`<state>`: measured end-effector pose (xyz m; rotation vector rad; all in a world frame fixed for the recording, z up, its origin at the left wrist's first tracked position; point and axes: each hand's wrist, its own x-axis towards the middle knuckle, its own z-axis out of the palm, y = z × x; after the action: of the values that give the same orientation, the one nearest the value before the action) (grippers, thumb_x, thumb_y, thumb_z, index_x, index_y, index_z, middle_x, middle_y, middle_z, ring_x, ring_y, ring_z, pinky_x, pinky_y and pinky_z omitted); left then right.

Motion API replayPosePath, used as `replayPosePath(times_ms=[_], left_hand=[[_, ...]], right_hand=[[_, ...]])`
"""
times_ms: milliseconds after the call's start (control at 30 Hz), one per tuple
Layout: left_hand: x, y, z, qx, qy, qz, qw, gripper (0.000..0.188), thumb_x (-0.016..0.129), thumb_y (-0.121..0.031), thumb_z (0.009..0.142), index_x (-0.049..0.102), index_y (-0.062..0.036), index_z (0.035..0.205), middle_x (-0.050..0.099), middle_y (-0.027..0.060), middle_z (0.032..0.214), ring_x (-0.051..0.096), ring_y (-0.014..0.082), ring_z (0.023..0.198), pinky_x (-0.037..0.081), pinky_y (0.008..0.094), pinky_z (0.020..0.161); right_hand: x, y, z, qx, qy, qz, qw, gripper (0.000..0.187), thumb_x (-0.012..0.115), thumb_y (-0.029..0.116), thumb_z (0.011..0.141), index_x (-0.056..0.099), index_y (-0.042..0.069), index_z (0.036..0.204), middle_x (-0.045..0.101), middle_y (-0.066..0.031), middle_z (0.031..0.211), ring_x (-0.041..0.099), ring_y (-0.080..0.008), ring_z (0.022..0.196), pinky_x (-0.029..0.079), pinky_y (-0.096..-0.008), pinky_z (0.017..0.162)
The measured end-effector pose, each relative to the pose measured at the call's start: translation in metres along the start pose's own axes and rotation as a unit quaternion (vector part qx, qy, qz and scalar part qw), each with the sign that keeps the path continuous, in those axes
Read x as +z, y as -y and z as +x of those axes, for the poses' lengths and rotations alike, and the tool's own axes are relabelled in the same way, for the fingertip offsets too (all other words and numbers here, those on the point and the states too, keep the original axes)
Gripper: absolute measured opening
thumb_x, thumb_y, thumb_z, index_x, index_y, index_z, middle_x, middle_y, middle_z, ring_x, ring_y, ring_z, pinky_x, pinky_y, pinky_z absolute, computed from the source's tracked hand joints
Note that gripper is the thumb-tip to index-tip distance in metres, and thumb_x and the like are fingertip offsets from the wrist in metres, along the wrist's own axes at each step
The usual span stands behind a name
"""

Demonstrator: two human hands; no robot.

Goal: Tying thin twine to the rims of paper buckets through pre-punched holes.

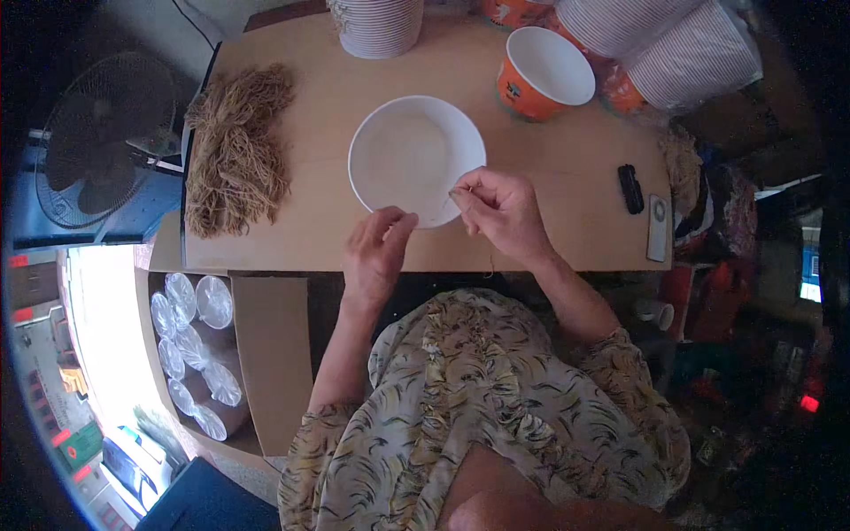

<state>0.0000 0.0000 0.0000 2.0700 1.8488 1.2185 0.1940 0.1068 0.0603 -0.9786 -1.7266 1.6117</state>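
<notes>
A white paper bowl (403, 146) stands on the table in front of me, its inside facing up. My left hand (379, 252) is at the bowl's near rim, thumb and fingertips pinched together; what they hold, if anything, is too small to make out. Close to the rim on the right, my right hand (503, 212) is closed in a pinch on a thin strand. A loose end of it seems to hang below the hand at the table's front edge. To the left lies a bundle of brown, knotted twine (237, 150).
Stacked white bowls (376, 26) stand at the back, with wrapped stacks (695, 57) at the back right. Nearer is an orange printed paper bucket (544, 75). A black object (630, 188) lies at right. Below left, a cardboard box (274, 363) holds several wrapped stacks; a fan (106, 137) stands left.
</notes>
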Motion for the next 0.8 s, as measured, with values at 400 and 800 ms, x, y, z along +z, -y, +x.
replayPosePath(times_ms=[400,800], left_hand=[[0.003,-0.013,-0.02,0.016,-0.012,0.072,0.997,0.044,0.066,-0.005,0.072,0.069,-0.0145,0.114,0.063,0.0006,0.103,0.064,0.0193,0.082,0.053,0.0331,0.069],[0.004,-0.016,-0.019,0.016,-0.008,0.065,0.998,0.038,0.066,-0.006,0.073,0.069,-0.0137,0.111,0.063,0.0008,0.104,0.065,0.0186,0.084,0.052,0.0329,0.069]], right_hand=[[0.015,-0.013,-0.016,0.079,0.031,-0.071,0.994,0.01,0.06,0.007,0.098,0.062,-0.003,0.095,0.062,-0.0016,0.066,0.057,-0.0049,0.056,0.044,-0.0215,0.051],[0.016,-0.024,-0.017,0.074,0.022,-0.073,0.994,0.01,0.059,0.006,0.099,0.062,-0.003,0.094,0.061,0.0,0.068,0.055,-0.0044,0.058,0.044,-0.0216,0.052]])
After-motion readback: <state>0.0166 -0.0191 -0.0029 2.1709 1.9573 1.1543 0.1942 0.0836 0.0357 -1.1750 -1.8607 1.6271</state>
